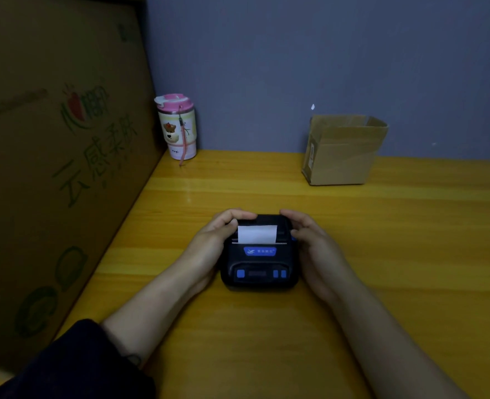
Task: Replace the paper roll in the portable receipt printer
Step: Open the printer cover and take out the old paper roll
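Note:
A small black receipt printer [259, 263] with blue buttons and a blue label lies flat on the yellow wooden table [381, 254]. A short white strip of paper [257, 234] sticks out of its slot and lies back over the lid. My left hand [212, 243] grips the printer's left side, fingers curled over the lid's far edge. On the other side, my right hand [314, 246] holds the right flank, thumb on the lid near the paper. The paper roll itself is hidden inside.
A large printed cardboard box [51, 168] walls off the left side. A pink-lidded tumbler [177, 128] stands in the back left corner. A small brown carton [343, 151] sits against the grey wall at the back right.

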